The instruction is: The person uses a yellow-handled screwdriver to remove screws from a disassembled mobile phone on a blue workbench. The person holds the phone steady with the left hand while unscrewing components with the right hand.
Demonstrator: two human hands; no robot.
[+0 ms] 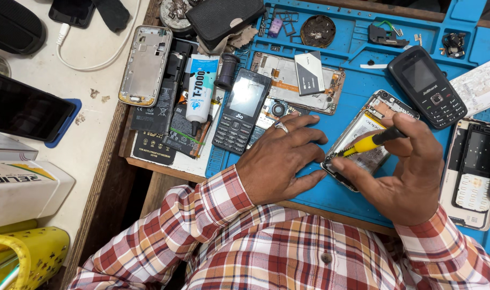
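An opened smartphone [365, 127] with its back off lies tilted on the blue repair mat [358, 75]. My right hand [406, 172] grips a yellow-and-black screwdriver [369, 142], its tip at the phone's lower left edge. My left hand [280, 161], with a ring on one finger, lies flat on the mat just left of the phone, fingers spread toward it and touching its edge.
A black keypad phone [241, 110], a glue tube [201, 91], a silver phone frame [146, 64] and loose batteries lie at the left. Another keypad phone [427, 86] and a stripped handset [473, 172] sit at the right. A yellow object [27, 255] is bottom left.
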